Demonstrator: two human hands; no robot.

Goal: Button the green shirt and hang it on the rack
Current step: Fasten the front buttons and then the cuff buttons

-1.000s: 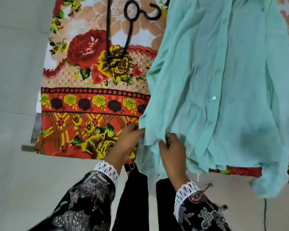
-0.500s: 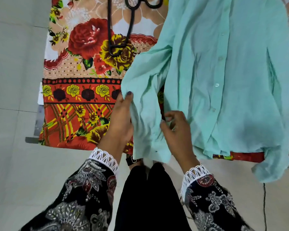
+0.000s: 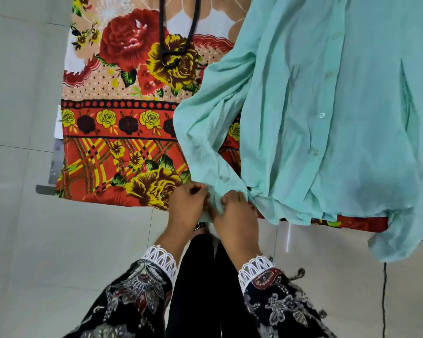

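Observation:
The green shirt (image 3: pixel 327 118) lies face up on a floral blanket (image 3: pixel 122 132), its button placket running down the middle with small pale buttons showing. Its left sleeve (image 3: pixel 205 132) bends down toward me. My left hand (image 3: pixel 186 206) and my right hand (image 3: pixel 235 211) sit close together at the blanket's near edge, both pinching the cuff end of that sleeve between their fingers. The cuff itself is mostly hidden under my fingers. The other sleeve (image 3: pixel 396 237) hangs over the blanket's edge onto the floor at the right.
A black hanger (image 3: pixel 178 45) lies on the blanket at the top, left of the shirt. Pale floor tiles (image 3: pixel 22 93) surround the blanket. A thin dark cord (image 3: pixel 383 301) runs along the floor at the lower right. My dark legs are below my hands.
The sleeve has been pulled out sideways and down from the shirt body. Both hands moved down from the mid sleeve to its cuff end and closed together on it.

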